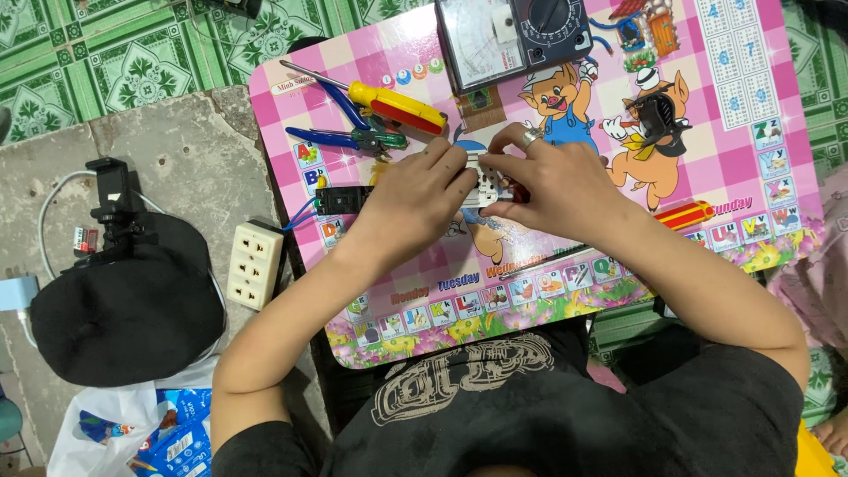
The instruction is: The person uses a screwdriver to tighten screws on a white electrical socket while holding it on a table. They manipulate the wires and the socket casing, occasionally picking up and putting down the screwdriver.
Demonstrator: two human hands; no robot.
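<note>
At your far left, about nine o'clock, a black cap (128, 305) lies on the grey floor slab (190, 141) with a small black clamp stand (110, 199) at its top edge. Below it, near seven o'clock, sits a white plastic bag (102, 424) with blue packets inside. Just right of the cap, a cream power strip (254, 265) rests against the left edge of the pink cartoon table (724, 155).

On the table at about eleven o'clock you have a yellow-and-red screwdriver (397, 106), with blue-handled pliers (340, 137) just below it. A small black box (343, 200) with blue wires sits below the pliers, just beside your left wrist.

Your left hand (420, 199) comes in from seven o'clock and is closed on the left end of a small white electrical part (477, 181), fingers curled over it. Your right hand (556, 181), with a ring on one finger, comes in from four o'clock and pinches the right end of the same part; the two hands meet over it at the table's middle. Most of the part is hidden by your fingers.

At twelve o'clock a multimeter (512, 35) lies at the table's far edge. At one o'clock, well apart from your right hand, sits a black plastic piece (655, 122). Near three o'clock, just beside your right forearm, a second red-and-yellow handle (685, 215) shows.
</note>
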